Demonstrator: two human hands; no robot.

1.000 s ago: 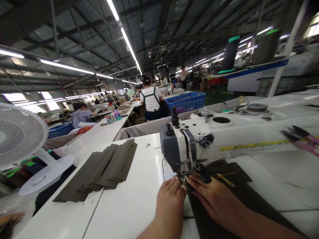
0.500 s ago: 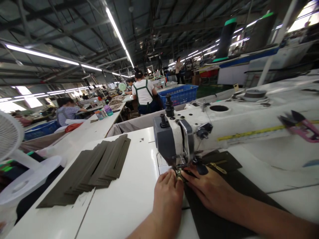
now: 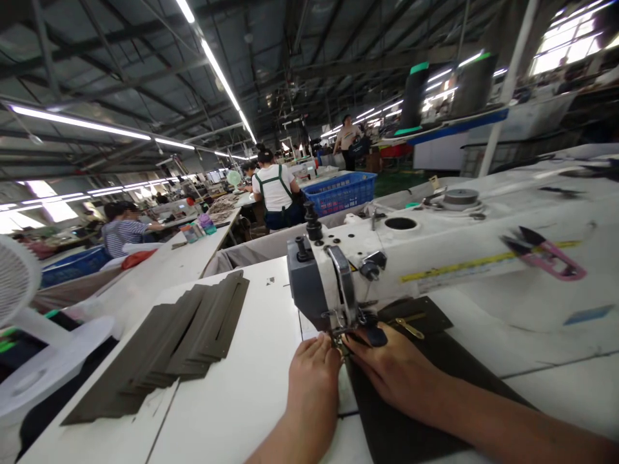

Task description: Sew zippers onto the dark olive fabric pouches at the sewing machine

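A white and grey sewing machine [image 3: 309, 283] stands over a dark olive panel [image 3: 387, 425]. A gold zipper pull [image 3: 410, 328] lies on the panel right of the presser foot. My left hand [image 3: 316, 374] is closed just before the needle area, fingertips pinched at the work's left edge; a small brass-coloured bit shows beside them, and what exactly they grip is partly hidden. My right hand [image 3: 396, 364] lies on the panel with fingers stretched out flat toward the needle, some tips hidden behind the machine's foot parts.
Left on the white table lies a fanned stack of olive panels [image 3: 164, 348]. A white fan [image 3: 24, 316] stands at the far left. Pink-handled snips [image 3: 546, 254] rest on the machine arm. Beyond are a blue crate [image 3: 338, 191] and a co-worker in a white shirt [image 3: 275, 187].
The view has turned slightly right, so the machine and hands sit further left and lower in the picture. Both hands keep their places at the needle. A distant standing person has shifted pose.
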